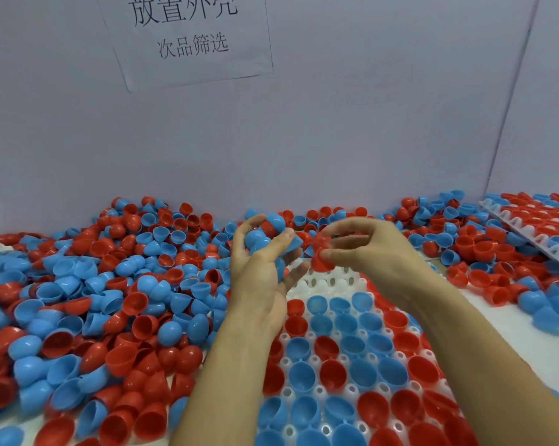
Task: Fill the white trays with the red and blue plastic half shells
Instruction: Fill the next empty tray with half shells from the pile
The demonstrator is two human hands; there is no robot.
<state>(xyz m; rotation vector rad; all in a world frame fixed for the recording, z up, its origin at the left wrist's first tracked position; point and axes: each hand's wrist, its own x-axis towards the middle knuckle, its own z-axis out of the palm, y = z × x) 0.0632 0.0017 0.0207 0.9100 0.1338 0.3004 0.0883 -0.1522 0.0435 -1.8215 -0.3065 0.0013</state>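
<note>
My left hand (258,268) is raised over the far end of the white tray (323,283) and grips a bunch of shells (266,235), mostly blue with one red among them. My right hand (365,249) is beside it and pinches a single red half shell (320,260) between thumb and fingers. The tray lies in front of me, most of its cups filled with red and blue shells facing up. Its far rows show bare white cups. My forearms hide parts of the tray.
Loose red and blue half shells (110,300) are heaped across the table to the left, along the back and on the right. A second filled white tray (529,233) lies tilted at the far right. A grey wall with a paper sign (188,37) stands behind.
</note>
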